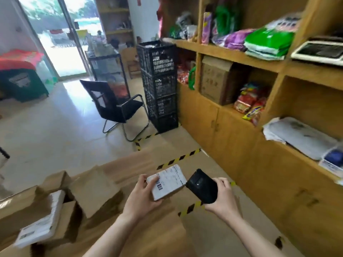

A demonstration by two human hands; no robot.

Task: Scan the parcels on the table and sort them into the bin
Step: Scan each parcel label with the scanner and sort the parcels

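Two hands work together: the left hand (142, 196) grips a small white parcel (167, 184) label-up above the cardboard-covered table (159, 238), while the right hand (222, 198), fingers wrapped round a black scanner (202, 186), aims leftward at its near edge.

You're gripping a white parcel (168, 184) with a black-barred barcode and a black scanner (202, 188) — plain brown cardboard boxes (96, 190) are lying alongside. The tape (179, 159) is showing black-and-yellow stripes, the crates (159, 86) a black lattice.
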